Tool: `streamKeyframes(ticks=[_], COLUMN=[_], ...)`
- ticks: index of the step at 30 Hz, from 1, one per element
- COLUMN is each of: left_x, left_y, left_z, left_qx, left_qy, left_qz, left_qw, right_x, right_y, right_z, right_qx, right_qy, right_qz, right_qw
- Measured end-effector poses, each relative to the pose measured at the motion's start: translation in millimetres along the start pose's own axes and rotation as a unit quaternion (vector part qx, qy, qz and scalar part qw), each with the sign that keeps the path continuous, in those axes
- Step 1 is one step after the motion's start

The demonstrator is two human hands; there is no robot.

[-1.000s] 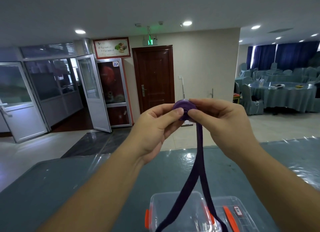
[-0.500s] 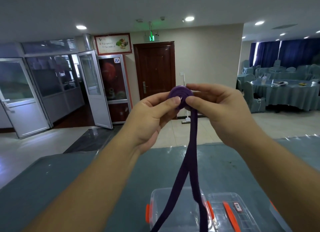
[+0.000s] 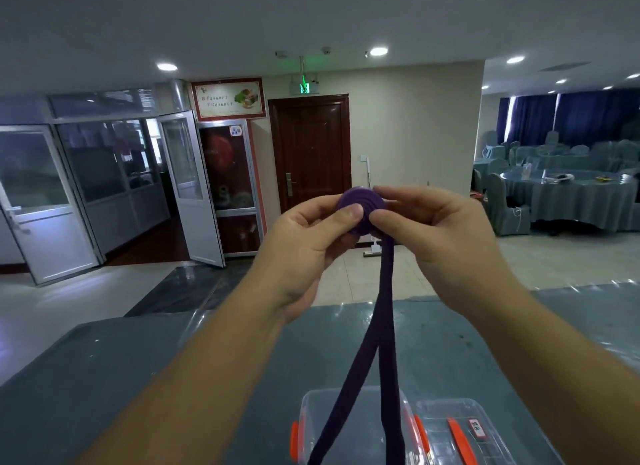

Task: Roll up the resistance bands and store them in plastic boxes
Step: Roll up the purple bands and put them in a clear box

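A purple resistance band (image 3: 384,298) is partly wound into a flat coil held up at chest height. My left hand (image 3: 308,242) pinches the coil from the left, thumb on its face. My right hand (image 3: 433,236) pinches it from the right, thumb at the coil's lower edge. Two loose strands of the band hang down from the coil over a clear plastic box (image 3: 311,426) with orange latches, which stands open on the table. Its clear lid (image 3: 485,433) with an orange handle lies just to the right of it.
A table with a teal cloth under clear film (image 3: 138,378) holds the box. Beyond it lie a tiled floor, glass doors at the left, a brown door at the centre, and round dining tables with covered chairs (image 3: 568,194) at the right.
The coil has grown by a turn and now faces me more flatly. The loose strands have shortened a little. Both hands stay on the coil.
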State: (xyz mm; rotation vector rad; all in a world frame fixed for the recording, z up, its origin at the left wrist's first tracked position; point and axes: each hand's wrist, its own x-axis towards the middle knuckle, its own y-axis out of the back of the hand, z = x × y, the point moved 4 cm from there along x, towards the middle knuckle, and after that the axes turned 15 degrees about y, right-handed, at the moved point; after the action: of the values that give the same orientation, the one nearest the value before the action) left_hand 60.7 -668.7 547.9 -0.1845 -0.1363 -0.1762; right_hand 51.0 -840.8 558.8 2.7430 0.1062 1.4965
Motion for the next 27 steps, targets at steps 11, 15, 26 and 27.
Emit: streamKeyframes(ticks=[11,15,26,27], left_x=[-1.0,3.0,1.3,3.4], left_y=[6.7,4.3,10.3,9.3], left_z=[6.7,3.3,16.6,12.9], left_qx=[0.124,0.037,0.142,0.095], left_qy=[-0.007,-0.019,0.012,0.012], left_qz=[-0.008,0.008,-0.016,-0.018], left_qw=[0.992,0.999,0.99,0.995], right_x=[9.4,10.3,14.2,13.7], right_y=[7.4,7.4,9.6,8.9], right_z=[-9.3,-1.0,-6.9,-5.5], right_qx=[-0.079,-0.003,-0.078,-0.056], right_qy=[0.019,-0.01,-0.013,-0.019], right_qz=[-0.105,-0.046,-0.089,-0.073], right_qw=[0.991,0.999,0.993,0.996])
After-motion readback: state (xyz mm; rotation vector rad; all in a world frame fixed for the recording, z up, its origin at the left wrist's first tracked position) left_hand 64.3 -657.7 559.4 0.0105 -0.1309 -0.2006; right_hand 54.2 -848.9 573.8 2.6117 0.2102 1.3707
